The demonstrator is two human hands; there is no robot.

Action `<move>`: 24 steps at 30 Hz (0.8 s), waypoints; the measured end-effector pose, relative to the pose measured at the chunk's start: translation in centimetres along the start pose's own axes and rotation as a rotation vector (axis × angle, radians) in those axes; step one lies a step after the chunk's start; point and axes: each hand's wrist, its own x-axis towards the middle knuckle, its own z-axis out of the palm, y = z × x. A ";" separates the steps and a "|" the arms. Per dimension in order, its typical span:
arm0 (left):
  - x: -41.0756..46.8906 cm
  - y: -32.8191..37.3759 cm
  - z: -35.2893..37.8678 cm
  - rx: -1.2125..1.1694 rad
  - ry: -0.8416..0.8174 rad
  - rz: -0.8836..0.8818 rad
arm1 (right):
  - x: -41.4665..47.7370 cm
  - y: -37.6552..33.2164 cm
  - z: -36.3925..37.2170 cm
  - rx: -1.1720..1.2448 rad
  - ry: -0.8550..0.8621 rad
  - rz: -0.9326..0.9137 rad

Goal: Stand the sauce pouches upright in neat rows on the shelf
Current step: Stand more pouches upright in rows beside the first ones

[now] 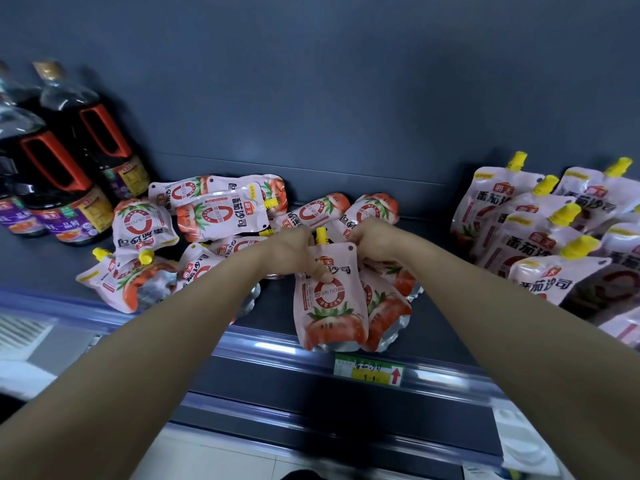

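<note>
A pink tomato sauce pouch (329,303) with a yellow cap stands upright near the front edge of the dark shelf (433,313). My left hand (294,251) grips its top left corner, thumb pressed on the front. My right hand (370,237) pinches its top right corner. Another pouch (388,317) leans just behind it on the right. Several pouches (214,216) lie flat in a loose heap to the left and behind. At the right, several pouches (540,237) stand upright in rows.
Large dark soy sauce bottles (69,188) with red handles stand at the left of the shelf. A green and yellow price tag (370,370) sits on the shelf's front rail. The dark back wall (346,98) closes the shelf behind.
</note>
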 end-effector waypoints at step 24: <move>-3.2 5.7 -4.7 -0.027 0.105 0.260 | -5.6 -2.0 -10.8 0.096 0.193 0.109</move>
